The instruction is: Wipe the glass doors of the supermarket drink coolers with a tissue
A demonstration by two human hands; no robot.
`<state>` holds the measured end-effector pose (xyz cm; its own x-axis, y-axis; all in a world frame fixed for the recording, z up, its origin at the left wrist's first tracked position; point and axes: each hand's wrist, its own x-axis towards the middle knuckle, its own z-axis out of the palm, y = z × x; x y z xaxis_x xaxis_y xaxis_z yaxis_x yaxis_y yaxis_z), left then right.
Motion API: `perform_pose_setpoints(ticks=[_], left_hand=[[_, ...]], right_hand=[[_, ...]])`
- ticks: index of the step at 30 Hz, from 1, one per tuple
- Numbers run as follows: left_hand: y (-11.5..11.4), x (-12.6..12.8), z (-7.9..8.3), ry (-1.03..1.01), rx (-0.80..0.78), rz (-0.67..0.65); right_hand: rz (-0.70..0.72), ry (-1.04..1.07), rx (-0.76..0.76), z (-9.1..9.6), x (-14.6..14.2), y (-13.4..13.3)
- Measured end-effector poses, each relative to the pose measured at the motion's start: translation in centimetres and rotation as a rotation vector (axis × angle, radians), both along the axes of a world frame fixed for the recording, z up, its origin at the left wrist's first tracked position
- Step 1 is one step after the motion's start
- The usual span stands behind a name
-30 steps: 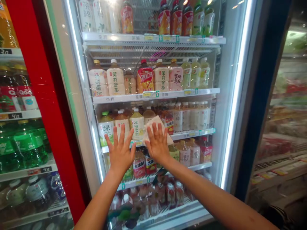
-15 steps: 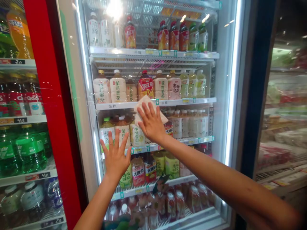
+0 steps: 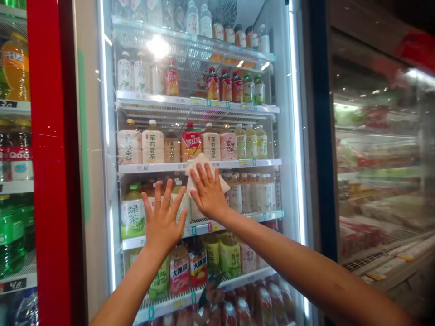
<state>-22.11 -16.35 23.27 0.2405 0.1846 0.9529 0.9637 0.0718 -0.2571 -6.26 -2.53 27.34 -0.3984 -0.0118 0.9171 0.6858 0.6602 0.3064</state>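
Note:
My right hand [image 3: 209, 192] holds a pale, folded cloth [image 3: 222, 183] flat against the glass door [image 3: 272, 127] of a lit drinks cooler. Its fingers are spread over the cloth, in front of the edge of a middle shelf. To its left and slightly lower, my left hand [image 3: 165, 222] is open, fingers spread, palm toward the glass; whether it touches the pane I cannot tell. Behind the glass, a red-labelled iced tea bottle [image 3: 190, 141] stands just above the cloth. A green tea bottle [image 3: 133, 210] is left of my left hand. Both hands hide some bottles.
Several shelves of bottled drinks fill the cooler, with bright light strips [image 3: 297, 136] at its sides. A red panel [image 3: 52, 158] separates it from another drinks shelf at the left. A blurred display case [image 3: 374, 199] with packaged goods stands at the right.
The view has shifted, showing more of the upper shelves. Against the bottles behind, my right hand with the cloth sits slightly farther right. My left hand is higher and nearer to it.

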Motion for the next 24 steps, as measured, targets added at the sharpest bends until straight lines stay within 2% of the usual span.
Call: perform_pose_setpoints(ticks=[3,5,7,9,13,15,17,19,22,24], left_hand=[[0.8,1.2,1.2,0.074,-0.018,-0.004],[1.5,1.8,2.2,0.117,-0.022,-0.003],[2.3,2.5,3.2,0.15,-0.016,-0.004],[3.1,3.4,4.2,0.172,-0.009,-0.008],[4.6,5.5,5.6,0.197,-0.027,-0.026],[5.3,6.5,6.4,0.217,-0.047,-0.031],[5.7,7.2,7.2,0.232,-0.056,-0.037],[6.0,7.7,7.9,0.234,-0.051,-0.048],[6.0,7.8,8.8,0.24,-0.028,-0.066],[6.2,7.8,9.1,0.258,-0.018,-0.069]], right_hand=[[0.023,-0.175,0.078,0.3,2.4,1.9],[-0.008,-0.104,0.063,1.5,4.1,3.3],[-0.049,0.071,0.002,2.2,5.3,4.3],[-0.064,0.168,-0.031,1.5,5.9,4.6],[-0.053,0.013,0.013,-1.0,7.2,5.1],[-0.074,0.036,0.002,-0.4,8.2,6.0],[-0.109,0.202,-0.059,0.7,9.3,7.0],[-0.12,0.338,-0.097,1.0,10.0,7.6],[-0.094,0.253,-0.045,-0.3,11.1,8.3],[-0.094,0.182,-0.022,-0.5,12.1,9.0]])
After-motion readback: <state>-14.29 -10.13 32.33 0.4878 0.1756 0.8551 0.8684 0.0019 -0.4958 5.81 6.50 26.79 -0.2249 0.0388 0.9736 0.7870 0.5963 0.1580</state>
